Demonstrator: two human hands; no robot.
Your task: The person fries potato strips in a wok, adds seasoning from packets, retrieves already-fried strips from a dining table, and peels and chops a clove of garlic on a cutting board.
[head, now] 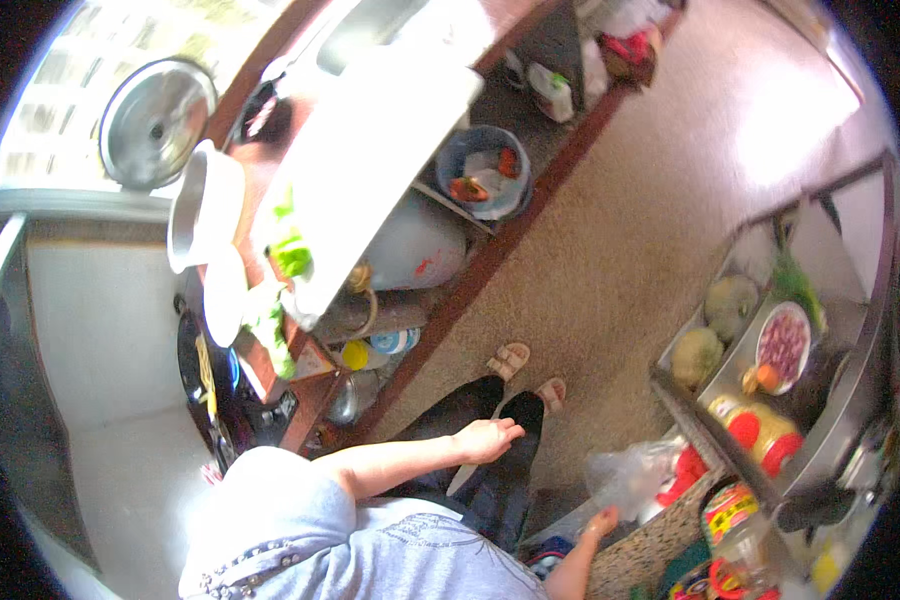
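Note:
My left hand (pixel 490 439) is in front of my dark trousers, shut on a long, thin knife-like utensil (pixel 461 478) whose pale, pointed end slants down and left; its other end shows above my fingers. My right hand (pixel 604 523) is lower right, beside a clear plastic bag (pixel 622 476) and the edge of a speckled stone counter (pixel 630 536). Its fingers are small and blurred, so whether they grip the bag cannot be told. Red and white packaging (pixel 682 474) lies by the bag.
Leafy greens (pixel 291 255) lie on a glaring counter at left. Beneath it stand a gas cylinder (pixel 420 244) and a bucket with scraps (pixel 484 172). At right, a metal rack (pixel 746 439) holds melons (pixel 696 356), a bowl of chopped purple-red pieces (pixel 784 341) and red-lidded jars (pixel 761 431).

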